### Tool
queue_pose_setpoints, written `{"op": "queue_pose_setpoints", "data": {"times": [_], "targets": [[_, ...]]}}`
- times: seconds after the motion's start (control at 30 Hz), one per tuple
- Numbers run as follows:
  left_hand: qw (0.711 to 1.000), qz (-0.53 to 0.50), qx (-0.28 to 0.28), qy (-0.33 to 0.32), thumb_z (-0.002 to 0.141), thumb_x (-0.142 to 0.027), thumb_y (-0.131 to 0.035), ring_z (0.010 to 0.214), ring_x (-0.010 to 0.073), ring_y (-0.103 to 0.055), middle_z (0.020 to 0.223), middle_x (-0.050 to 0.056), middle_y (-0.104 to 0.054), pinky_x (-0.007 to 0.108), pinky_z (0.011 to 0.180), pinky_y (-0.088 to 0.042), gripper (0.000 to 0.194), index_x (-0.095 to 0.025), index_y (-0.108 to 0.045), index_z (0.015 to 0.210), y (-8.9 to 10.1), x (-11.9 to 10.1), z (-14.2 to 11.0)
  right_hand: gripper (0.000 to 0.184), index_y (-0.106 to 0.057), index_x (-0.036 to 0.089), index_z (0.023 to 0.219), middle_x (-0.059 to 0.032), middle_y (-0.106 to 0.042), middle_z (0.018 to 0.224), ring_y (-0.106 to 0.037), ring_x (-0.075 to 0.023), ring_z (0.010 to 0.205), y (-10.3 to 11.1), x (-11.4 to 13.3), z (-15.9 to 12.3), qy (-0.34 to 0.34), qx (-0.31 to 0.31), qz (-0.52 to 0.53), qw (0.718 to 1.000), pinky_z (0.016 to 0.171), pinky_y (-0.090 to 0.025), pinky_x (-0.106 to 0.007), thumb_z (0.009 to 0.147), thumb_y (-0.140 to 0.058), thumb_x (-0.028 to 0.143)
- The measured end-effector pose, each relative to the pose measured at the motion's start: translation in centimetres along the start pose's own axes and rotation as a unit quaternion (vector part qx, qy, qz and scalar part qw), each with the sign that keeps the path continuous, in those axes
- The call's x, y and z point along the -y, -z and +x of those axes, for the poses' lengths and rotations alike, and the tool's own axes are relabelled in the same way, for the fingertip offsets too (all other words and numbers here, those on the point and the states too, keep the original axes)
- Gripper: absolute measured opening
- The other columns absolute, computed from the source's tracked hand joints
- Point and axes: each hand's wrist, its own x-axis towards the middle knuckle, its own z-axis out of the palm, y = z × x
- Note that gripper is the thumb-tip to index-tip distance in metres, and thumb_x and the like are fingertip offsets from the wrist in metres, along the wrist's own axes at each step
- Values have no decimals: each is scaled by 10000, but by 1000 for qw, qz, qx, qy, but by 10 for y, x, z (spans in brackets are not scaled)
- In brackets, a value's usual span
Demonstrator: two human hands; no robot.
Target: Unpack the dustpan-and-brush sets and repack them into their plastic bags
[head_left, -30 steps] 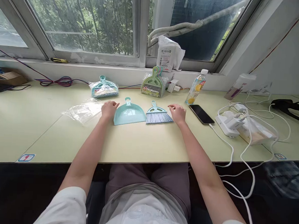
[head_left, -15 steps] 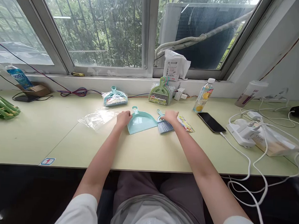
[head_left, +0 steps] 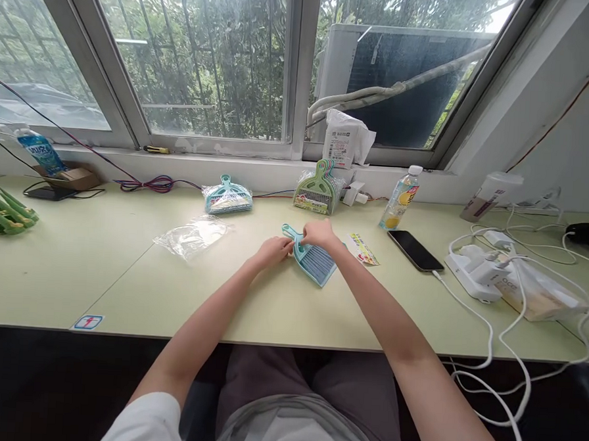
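A small light-blue hand brush with grey-blue bristles lies over a light-blue dustpan, their handles pointing up and left. My left hand pinches the dustpan's left side near the handle. From above, my right hand grips the brush, its fingers closed and partly covering where the handles meet. Left of my hands lies a crumpled clear plastic bag. Just right of my right wrist is a colourful printed card.
Wrapped blue and green dustpan sets stand toward the window. To the right are a drink bottle, a phone and a white power strip with trailing cables. A green plant-like bunch lies far left.
Dustpan and brush, apart side by side before, are now together, one over the other. The dustpan has turned and moved right with my left hand; my right hand has shifted slightly left.
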Motion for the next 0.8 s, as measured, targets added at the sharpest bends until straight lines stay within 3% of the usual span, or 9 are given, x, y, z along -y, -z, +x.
{"op": "queue_pose_setpoints", "data": {"times": [0.07,0.17,0.3,0.53,0.8], "targets": [[999,30,-32,-25,960,-301,-308,828,178,-603,832,35,-664,267,722,-426,356,-209,-611,798,0,1,0,216,-728,204,880,-99,-724,970,-636,-235,931,-4,3,0,-2,6,-11,1000,863,-336,-364,757,-661,368],[986,97,-123,-58,916,-275,-449,996,214,-559,1046,79,-630,305,800,-438,193,-196,-604,1000,0,11,0,249,-724,208,921,-97,-722,991,-631,-237,964,-8,-3,-1,-8,15,-15,1000,840,-346,-344,753,-690,389],[965,152,-180,-112,848,-163,-560,1169,238,-481,1271,107,-529,361,930,-405,367,-199,-509,1210,-5,24,4,269,-722,227,928,-51,-728,993,-635,-213,952,-11,-12,-2,16,22,30,999,725,-370,-281,755,-696,431],[948,230,-101,-193,895,-50,-392,1017,197,-561,1124,102,-591,327,883,-417,276,-173,-571,1065,-7,25,8,165,-714,183,861,-88,-728,977,-641,-225,945,-19,5,-8,56,-38,14,998,736,-385,-278,789,-690,330],[957,251,-14,-143,901,-32,-344,901,200,-587,1021,118,-600,292,703,-429,278,-138,-580,1003,-2,16,8,189,-717,189,889,-87,-730,965,-646,-227,915,-23,6,-5,40,-27,49,998,740,-406,-278,789,-687,347]]}}
